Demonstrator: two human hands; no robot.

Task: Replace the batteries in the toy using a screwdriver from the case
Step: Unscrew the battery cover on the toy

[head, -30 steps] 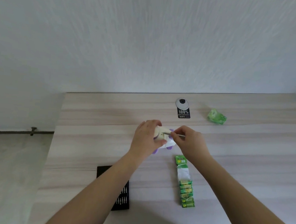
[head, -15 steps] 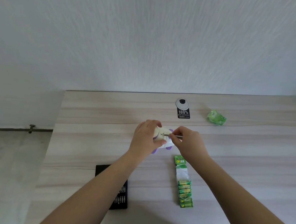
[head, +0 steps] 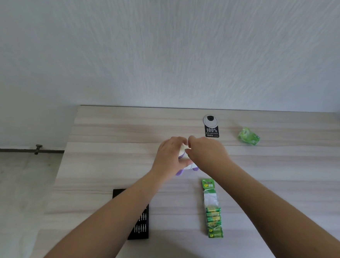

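A small white and purple toy (head: 188, 166) stands on the wooden table (head: 103, 144), mostly covered by both hands. My left hand (head: 168, 153) grips it from the left, fingers curled round its body. My right hand (head: 205, 151) sits over its top right, fingers curled and pinched at the toy. The screwdriver seen in it earlier is hidden under the fingers. The black screwdriver case (head: 141, 223) lies open near the front, partly behind my left forearm. A green strip pack of batteries (head: 212, 212) lies to the right of the case.
A crumpled green wrapper (head: 249, 136) lies at the back right. A round grey cable grommet (head: 211, 120) with a black label (head: 211, 131) sits near the far edge. The table's left edge drops to a grey floor.
My right hand has shifted left and up over the toy, so the screwdriver shaft no longer shows. My left hand keeps its hold on the toy.
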